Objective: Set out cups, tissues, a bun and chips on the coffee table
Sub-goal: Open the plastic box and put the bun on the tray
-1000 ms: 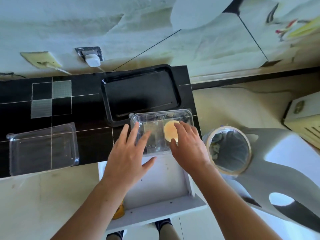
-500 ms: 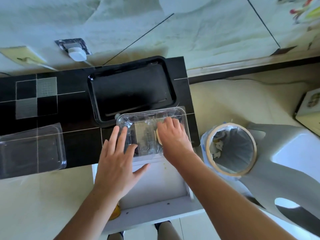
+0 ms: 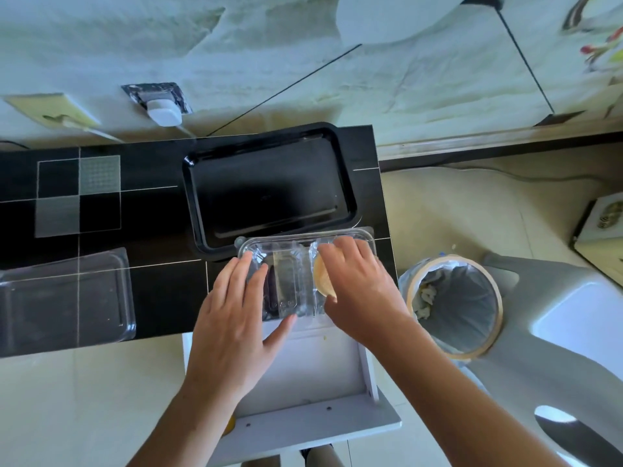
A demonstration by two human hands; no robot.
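A clear plastic clamshell box (image 3: pixel 290 264) lies at the near right edge of the black coffee table (image 3: pixel 161 291). A pale round bun (image 3: pixel 321 279) sits in the box's right half. My right hand (image 3: pixel 357 288) covers the bun, fingers curled over it. My left hand (image 3: pixel 232 315) lies flat on the left part of the box, fingers spread, thumb at its near edge. A black rectangular tray (image 3: pixel 269 187) with nothing in it stands just behind the box.
A second clear plastic lid or box (image 3: pixel 64 298) lies at the table's near left. A lined waste bin (image 3: pixel 455 298) stands right of the table, next to a white moulded stool (image 3: pixel 556 332). An open white drawer (image 3: pixel 303 382) juts out below my hands.
My right hand went from resting beside the bun to lying over it, then shifted right so the bun's left edge shows. My left hand stays pressed on the box.
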